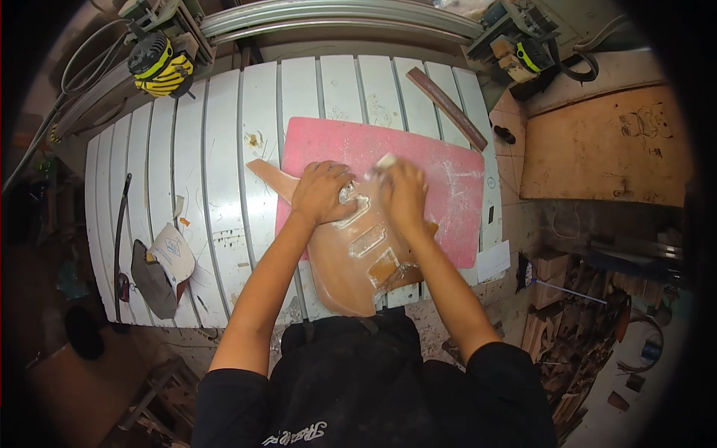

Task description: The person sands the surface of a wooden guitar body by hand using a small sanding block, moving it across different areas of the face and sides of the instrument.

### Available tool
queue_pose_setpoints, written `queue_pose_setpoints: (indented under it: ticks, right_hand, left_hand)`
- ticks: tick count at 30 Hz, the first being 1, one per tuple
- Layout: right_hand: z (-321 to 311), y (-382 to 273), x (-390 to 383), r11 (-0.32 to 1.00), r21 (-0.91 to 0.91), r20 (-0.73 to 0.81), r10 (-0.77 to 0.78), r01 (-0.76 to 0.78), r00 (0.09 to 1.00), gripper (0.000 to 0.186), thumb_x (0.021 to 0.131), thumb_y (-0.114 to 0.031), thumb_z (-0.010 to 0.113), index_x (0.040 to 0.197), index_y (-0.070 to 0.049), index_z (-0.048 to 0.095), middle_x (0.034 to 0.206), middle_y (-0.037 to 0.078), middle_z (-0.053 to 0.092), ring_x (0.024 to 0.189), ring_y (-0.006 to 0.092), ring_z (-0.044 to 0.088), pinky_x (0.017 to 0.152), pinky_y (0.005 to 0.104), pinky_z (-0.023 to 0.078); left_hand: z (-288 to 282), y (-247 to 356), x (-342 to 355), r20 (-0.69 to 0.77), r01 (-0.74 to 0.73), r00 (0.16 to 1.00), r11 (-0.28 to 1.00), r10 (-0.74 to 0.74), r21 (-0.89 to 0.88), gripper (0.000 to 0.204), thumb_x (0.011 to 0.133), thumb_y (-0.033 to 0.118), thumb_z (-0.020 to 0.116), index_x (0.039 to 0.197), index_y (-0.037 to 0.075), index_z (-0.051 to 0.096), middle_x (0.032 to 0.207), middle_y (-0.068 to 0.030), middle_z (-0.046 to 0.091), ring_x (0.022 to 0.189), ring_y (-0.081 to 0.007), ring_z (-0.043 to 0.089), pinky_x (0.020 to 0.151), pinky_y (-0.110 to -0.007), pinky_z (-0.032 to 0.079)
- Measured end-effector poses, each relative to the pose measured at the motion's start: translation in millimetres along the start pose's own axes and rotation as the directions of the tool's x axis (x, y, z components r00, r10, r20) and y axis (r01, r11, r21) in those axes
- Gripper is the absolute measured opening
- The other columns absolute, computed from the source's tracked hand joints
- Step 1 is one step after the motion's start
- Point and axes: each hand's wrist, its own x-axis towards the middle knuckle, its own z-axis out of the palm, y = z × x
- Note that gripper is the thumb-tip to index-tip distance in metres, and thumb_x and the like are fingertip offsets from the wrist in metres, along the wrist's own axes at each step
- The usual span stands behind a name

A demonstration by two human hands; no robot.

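An unpainted brown wooden guitar body (340, 257) with several routed cavities lies partly on a pink mat (455, 194). White dust lines the cavities, and a long pointed horn sticks out at its upper left. My left hand (323, 193) is clamped over the body's upper part, its thumb by the topmost cavity. Across from it, my right hand (403, 194) is closed on a small pale block (387, 160) at the upper right of the body. Motion blurs that hand and the block, so the block's exact kind cannot be told. My right wrist hides part of the body's right edge.
The slotted metal table (224, 187) carries bent grey-and-white sandpaper sheets (172, 257), a thin black rod (123, 224) at the left and a dark wooden strip (448, 108) at far right. A machine rail (336, 11) spans the back. A wooden panel (597, 149) stands right.
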Motion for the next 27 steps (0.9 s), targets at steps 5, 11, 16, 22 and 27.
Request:
queue_pose_setpoints:
  ticks: [5,11,16,22,27]
  right_hand:
    - [17,-29,-35,0.993,-0.115,-0.041,0.026,-0.031,0.999,0.026,0.094,-0.012,0.07,0.119,-0.019,0.075,0.136,0.014,0.063,0.128,0.0411,0.055,0.103,0.0621,0.045]
    - [-1,-9,5,0.995,0.009,-0.027,0.099,-0.099,0.995,0.024,0.095,-0.013,0.071,0.118,-0.018,0.075,0.141,0.015,0.062,0.131,0.0409,0.055,0.107,0.0608,0.044]
    - [17,-28,-36,0.997,-0.07,-0.029,0.015,-0.017,0.999,0.022,0.096,-0.014,0.069,0.118,-0.018,0.075,0.136,0.014,0.063,0.127,0.0398,0.056,0.105,0.06,0.046]
    - [-1,-14,7,0.984,-0.039,-0.092,0.172,-0.176,0.981,0.025,0.096,-0.015,0.069,0.119,-0.018,0.076,0.14,0.015,0.062,0.128,0.0413,0.055,0.107,0.0606,0.045]
    - [10,-18,-24,1.0,-0.02,0.002,-0.012,0.012,1.0,0.024,0.096,-0.013,0.068,0.119,-0.016,0.075,0.14,0.016,0.062,0.128,0.0421,0.055,0.106,0.0612,0.044]
  left_hand:
    - [0,4,3,-0.007,0.017,1.0,1.0,-0.017,0.025,0.059,0.075,0.045,0.075,0.119,0.006,0.079,0.132,-0.0113,0.073,0.129,-0.0302,0.062,0.111,-0.046,0.044]
    - [-2,1,3,-0.052,-0.019,0.998,0.999,0.02,0.028,0.06,0.074,0.044,0.076,0.121,0.008,0.079,0.13,-0.0091,0.074,0.126,-0.0298,0.064,0.107,-0.046,0.046]
    - [-2,-1,4,-0.035,0.013,0.999,1.0,-0.012,0.018,0.06,0.074,0.045,0.076,0.123,0.009,0.08,0.13,-0.0087,0.074,0.126,-0.0297,0.064,0.106,-0.046,0.046]
    - [0,3,2,-0.03,-0.003,1.0,1.0,0.003,0.004,0.06,0.075,0.045,0.077,0.122,0.01,0.08,0.13,-0.009,0.074,0.126,-0.0301,0.064,0.105,-0.046,0.047]
    - [-1,-1,4,-0.018,0.015,1.0,1.0,-0.015,-0.002,0.06,0.074,0.047,0.078,0.121,0.01,0.081,0.129,-0.0094,0.075,0.126,-0.0306,0.064,0.105,-0.047,0.047]
